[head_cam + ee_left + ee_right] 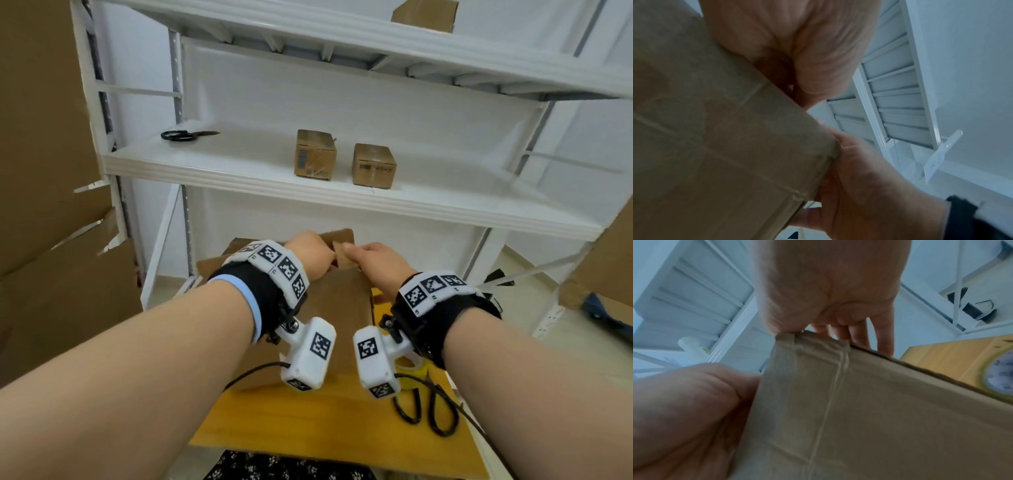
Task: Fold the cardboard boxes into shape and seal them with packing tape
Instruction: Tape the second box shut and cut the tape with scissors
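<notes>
Currently both my hands are on the box (329, 301), which lies on the yellow table (308, 425) in front of me. My left hand (310, 255) grips its far edge with curled fingers; my right hand (373, 263) pinches the same edge, thumb on the near face, fingers (882, 339) over the top. The box looks flat or only partly opened (its creases show in both wrist views), so I judge the step in hand to be opening it into shape; no fresh tape is visible at the edge I hold.

Next move, as I judge it: pull the panels apart until square, then fold the flaps. The tape roll (416, 371) and scissors (435, 407) sit just right of the box, near my right wrist. Two finished boxes (346, 161) stand on the shelf (239, 171) beyond, with a second pair of scissors (186, 135) to their left.
</notes>
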Demonstrator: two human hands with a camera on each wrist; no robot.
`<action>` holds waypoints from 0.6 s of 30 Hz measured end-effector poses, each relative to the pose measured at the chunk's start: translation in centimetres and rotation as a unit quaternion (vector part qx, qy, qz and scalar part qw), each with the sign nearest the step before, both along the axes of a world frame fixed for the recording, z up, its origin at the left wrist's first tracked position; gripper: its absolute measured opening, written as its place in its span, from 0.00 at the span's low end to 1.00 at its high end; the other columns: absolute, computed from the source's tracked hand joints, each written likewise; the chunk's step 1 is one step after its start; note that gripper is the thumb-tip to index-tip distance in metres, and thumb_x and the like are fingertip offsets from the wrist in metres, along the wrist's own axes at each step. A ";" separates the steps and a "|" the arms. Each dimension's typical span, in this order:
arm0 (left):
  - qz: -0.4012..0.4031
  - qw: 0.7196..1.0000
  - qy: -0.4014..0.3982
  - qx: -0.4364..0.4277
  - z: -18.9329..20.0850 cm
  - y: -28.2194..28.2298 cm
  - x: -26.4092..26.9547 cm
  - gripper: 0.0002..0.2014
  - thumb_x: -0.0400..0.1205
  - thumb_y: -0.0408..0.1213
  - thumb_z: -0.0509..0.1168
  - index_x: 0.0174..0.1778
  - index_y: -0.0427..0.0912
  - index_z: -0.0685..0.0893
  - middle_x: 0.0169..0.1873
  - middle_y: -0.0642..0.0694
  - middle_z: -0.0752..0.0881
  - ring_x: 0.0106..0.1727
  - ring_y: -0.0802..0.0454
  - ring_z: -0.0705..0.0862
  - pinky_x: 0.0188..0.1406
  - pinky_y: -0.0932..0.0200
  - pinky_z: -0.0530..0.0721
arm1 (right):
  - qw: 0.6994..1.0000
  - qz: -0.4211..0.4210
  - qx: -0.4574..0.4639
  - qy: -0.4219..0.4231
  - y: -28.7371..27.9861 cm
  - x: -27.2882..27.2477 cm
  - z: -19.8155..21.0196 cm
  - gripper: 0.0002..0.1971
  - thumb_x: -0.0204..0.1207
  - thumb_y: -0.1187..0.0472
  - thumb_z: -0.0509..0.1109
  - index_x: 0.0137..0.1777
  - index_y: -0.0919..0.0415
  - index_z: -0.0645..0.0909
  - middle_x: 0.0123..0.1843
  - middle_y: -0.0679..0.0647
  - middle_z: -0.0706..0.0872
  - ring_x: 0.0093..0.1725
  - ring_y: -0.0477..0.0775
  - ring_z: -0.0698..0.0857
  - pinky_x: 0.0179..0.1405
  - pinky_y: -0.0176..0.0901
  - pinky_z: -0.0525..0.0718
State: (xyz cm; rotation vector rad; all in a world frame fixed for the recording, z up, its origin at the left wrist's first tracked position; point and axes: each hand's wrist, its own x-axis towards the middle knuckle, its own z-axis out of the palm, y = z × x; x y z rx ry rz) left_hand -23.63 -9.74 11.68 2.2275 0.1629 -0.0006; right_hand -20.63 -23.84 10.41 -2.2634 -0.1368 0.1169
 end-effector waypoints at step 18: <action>0.122 0.941 0.199 0.245 -2.2 10.6 -3.7 0.22 0.86 0.46 0.64 0.69 0.33 0.77 0.64 0.36 0.81 0.65 0.39 0.81 0.61 0.53 0.78 | 0.960 0.023 -0.208 0.187 0.0 -2.2 -0.7 0.37 0.76 0.30 0.65 0.73 0.60 0.76 0.41 0.53 0.82 0.44 0.54 0.85 0.49 0.47 0.81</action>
